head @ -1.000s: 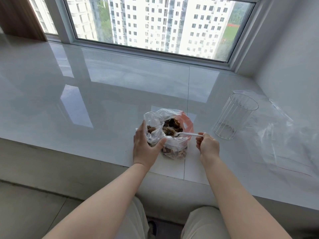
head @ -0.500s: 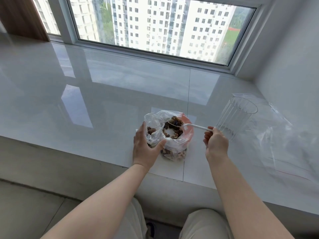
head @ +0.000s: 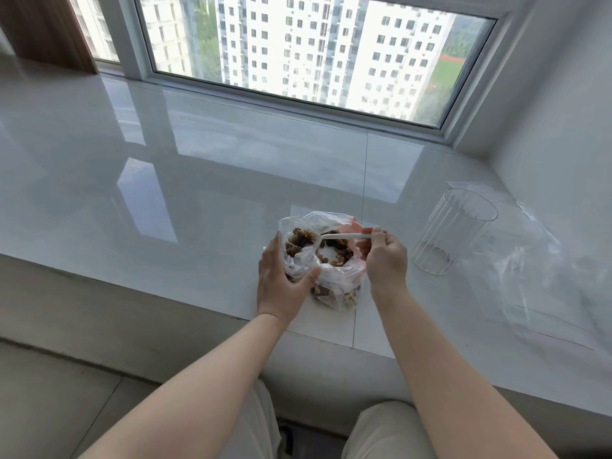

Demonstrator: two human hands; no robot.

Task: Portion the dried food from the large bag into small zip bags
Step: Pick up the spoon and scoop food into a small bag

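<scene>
Plastic spoon (loaded) pinched by R hand | L hand grips food bag side

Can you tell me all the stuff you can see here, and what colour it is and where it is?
large bag: one, clear plastic with a reddish side, on the sill near its front edge
dried food: many brown pieces, inside the large bag
small zip bag: one, clear, held open at the large bag's left side, some food in it
spoon: one, white, loaded with food, over the bags
cup: one, clear ribbed plastic, right of the bags
zip bags: clear, lying flat at the far right, count unclear
sill: one, glossy white, below the window
left hand: grips the small zip bag
right hand: pinches the spoon's handle
</scene>
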